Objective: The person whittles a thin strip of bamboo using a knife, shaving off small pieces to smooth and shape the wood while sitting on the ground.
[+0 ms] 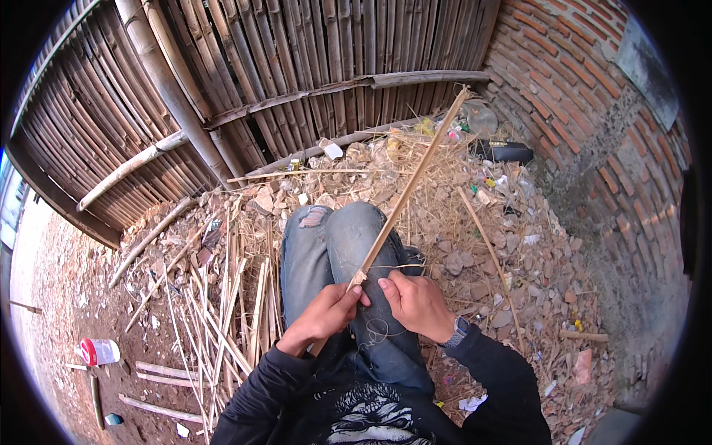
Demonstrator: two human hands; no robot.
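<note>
A long split bamboo strip point(415, 182) slants across my lap, its far end up and to the right. My left hand point(331, 313) is closed around its lower part, thumb on top, beside a rough, frayed spot point(360, 277) on the strip. To the right, my right hand point(420, 302) is curled closed over my knee, apart from the strip. What its fingers hold, if anything, is hidden. A thin pale strand point(391, 266) runs just beyond its knuckles, and a fine curly strand point(378, 327) lies on my jeans.
Many split bamboo sticks point(222, 308) lie in a pile to my left. A red-and-white plastic tub point(100, 352) sits farther left. Rubble and straw cover the ground, with a black object point(504, 152) at the far right. A bamboo wall point(297, 48) and brick wall point(578, 81) stand close.
</note>
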